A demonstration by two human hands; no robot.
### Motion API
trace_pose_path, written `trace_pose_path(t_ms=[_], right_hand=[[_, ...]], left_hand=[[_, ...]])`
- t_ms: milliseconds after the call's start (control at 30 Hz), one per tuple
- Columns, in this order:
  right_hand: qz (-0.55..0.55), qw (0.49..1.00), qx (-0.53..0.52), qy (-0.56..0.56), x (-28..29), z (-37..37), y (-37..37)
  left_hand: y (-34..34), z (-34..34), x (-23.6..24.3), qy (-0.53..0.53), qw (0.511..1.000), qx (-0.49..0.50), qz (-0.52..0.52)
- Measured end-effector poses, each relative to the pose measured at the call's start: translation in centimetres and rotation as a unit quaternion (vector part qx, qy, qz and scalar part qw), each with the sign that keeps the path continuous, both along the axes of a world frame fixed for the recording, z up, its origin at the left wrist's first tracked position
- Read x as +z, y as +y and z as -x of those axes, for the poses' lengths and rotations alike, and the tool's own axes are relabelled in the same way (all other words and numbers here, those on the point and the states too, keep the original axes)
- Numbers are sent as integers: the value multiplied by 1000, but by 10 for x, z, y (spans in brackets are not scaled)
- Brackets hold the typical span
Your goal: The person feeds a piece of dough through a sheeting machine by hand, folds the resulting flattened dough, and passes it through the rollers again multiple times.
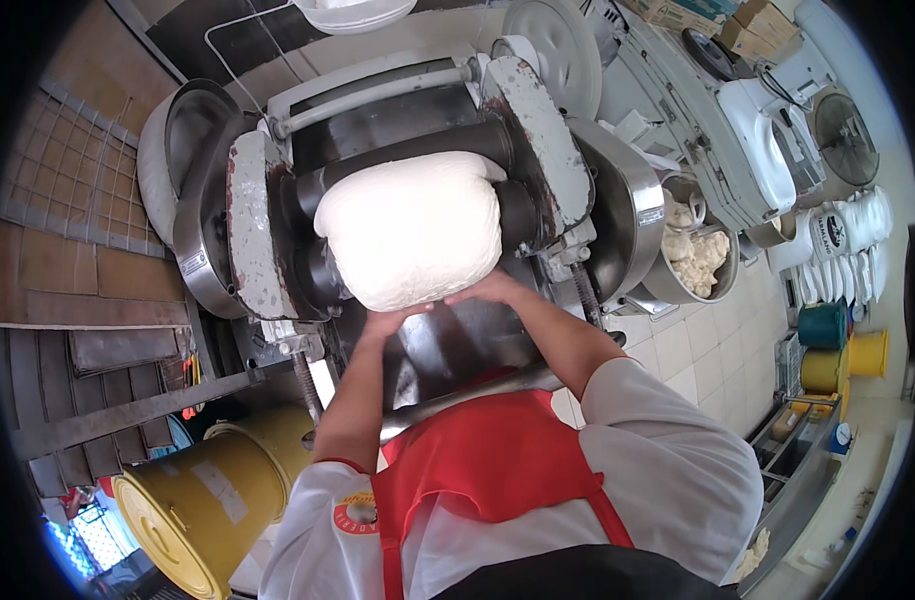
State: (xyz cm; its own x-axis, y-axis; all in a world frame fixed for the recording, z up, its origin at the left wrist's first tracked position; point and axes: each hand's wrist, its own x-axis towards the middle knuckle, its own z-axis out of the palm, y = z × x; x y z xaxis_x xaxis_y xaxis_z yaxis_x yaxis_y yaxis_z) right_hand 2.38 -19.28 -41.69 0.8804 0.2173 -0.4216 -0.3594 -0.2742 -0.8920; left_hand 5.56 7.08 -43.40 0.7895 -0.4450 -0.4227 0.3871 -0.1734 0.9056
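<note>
Pressing smooth, rounded white dough slab [409, 228], steel roller machine [407, 130], both hands [442, 305]

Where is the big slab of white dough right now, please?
In the head view, the dough lies centre frame against the machine's dark rollers, both hands at its near edge.

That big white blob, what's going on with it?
It is a big slab of dough lying against the dark rollers of a dough machine. A person in a red apron presses both hands, left hand and right hand, against its near edge. A metal bowl of dough pieces sits to the right.
</note>
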Motion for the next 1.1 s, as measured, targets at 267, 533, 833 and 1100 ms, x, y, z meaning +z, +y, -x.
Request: trace_pose_path(t_ms=[267,533,833,1100], right_hand=[[-278,911,-290,-92,32,38,36],[-295,864,-377,-159,117,32,35],[119,924,-364,-4,-50,97,23],[9,993,-95,-72,-33,10,-1]], left_hand=[[15,30,47,3,977,149,153],[24,60,115,-78,897,304,310],[31,102,-34,11,947,293,-133],[0,-9,-2,20,997,-77,-7]])
